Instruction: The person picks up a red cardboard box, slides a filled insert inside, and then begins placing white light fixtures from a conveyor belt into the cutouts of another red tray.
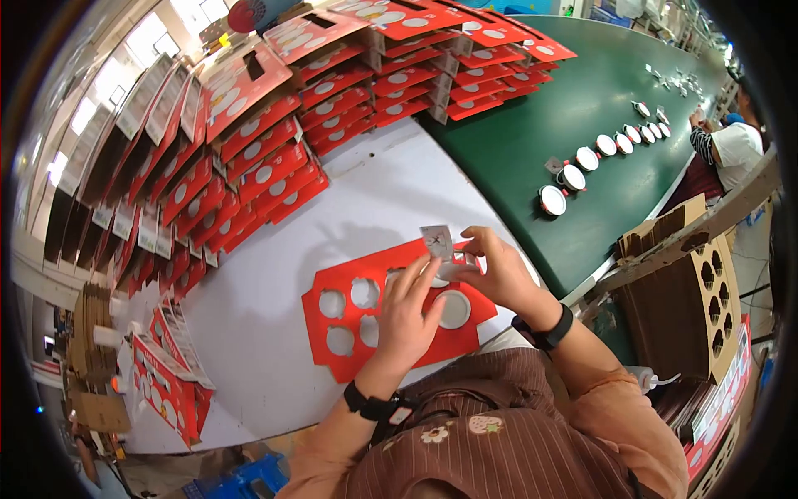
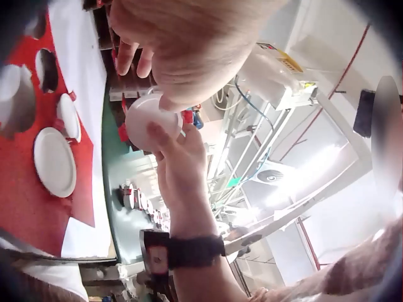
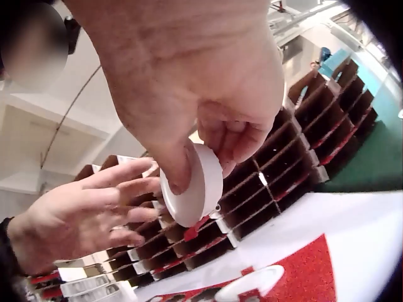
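Observation:
My right hand (image 1: 503, 270) pinches a round white downlight (image 3: 195, 185) with red clips at its edge, thumb on its white face. My left hand (image 1: 407, 320) is beside it, fingers extended and spread in the right wrist view. In the left wrist view its thumb overlaps the light's rim. A small grey printed square (image 1: 436, 242) shows just above the left fingertips in the head view. Below both hands lies a red card panel (image 1: 353, 320) with round cut-outs. One white disc (image 1: 454, 309) sits in its near right cut-out, and another disc (image 2: 69, 116) is beside that one.
Stacked red cartons (image 1: 274, 158) with open compartments line the white table's (image 1: 258, 333) far and left sides. A row of white downlights (image 1: 573, 176) lies on the green table (image 1: 515, 158). Folded red cards (image 1: 170, 374) stand at left, brown cardboard inserts (image 1: 682, 308) at right. Another person (image 1: 736, 145) sits far right.

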`<state>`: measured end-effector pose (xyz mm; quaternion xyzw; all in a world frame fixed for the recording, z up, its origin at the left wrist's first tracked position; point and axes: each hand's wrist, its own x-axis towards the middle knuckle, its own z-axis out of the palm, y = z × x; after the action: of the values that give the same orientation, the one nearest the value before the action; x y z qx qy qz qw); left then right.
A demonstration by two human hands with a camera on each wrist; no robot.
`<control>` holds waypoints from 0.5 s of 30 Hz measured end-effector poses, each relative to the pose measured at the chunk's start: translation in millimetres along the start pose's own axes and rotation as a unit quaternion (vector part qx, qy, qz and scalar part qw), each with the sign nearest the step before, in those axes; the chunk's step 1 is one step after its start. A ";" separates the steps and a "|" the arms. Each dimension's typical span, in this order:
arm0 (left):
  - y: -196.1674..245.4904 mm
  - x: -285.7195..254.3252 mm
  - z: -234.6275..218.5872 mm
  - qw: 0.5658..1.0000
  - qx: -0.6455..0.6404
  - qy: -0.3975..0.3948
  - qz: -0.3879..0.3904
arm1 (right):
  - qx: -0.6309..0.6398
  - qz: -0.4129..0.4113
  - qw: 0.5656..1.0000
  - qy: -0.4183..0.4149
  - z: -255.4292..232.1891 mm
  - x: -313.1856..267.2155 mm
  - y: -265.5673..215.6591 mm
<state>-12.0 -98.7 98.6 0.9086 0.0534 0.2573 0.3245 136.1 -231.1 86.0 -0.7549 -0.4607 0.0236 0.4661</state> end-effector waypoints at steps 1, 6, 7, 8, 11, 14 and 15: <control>2.9 3.3 -1.9 1.000 -0.005 0.009 0.012 | -0.006 -0.018 1.000 -0.008 -3.0 -3.8 -13.2; 3.1 -7.9 -8.5 0.999 -0.048 -0.020 0.011 | -0.025 -0.113 0.993 -0.024 -13.9 -17.5 -51.0; 9.4 -9.5 -13.8 0.992 -0.114 -0.042 -0.031 | -0.015 -0.105 0.993 -0.050 -17.8 -19.5 -56.8; 12.8 -10.5 -17.3 0.979 -0.179 -0.063 -0.072 | -0.006 -0.098 0.992 -0.076 -22.2 -20.6 -62.5; 17.3 -21.0 -24.2 0.967 -0.233 -0.067 -0.085 | 0.136 -0.035 0.984 -0.113 -33.8 -26.4 -70.6; 16.9 -31.3 -26.8 0.949 -0.277 -0.103 -0.112 | 0.241 0.037 0.958 -0.150 -42.5 -29.4 -72.3; 15.6 -33.4 -27.2 0.944 -0.286 -0.118 -0.111 | 0.236 0.042 0.956 -0.170 -43.6 -29.0 -74.0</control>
<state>-55.5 -104.5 111.6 0.7895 0.0393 0.1147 0.6017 89.9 -271.2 152.9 -0.6268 -0.4820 0.2797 0.5446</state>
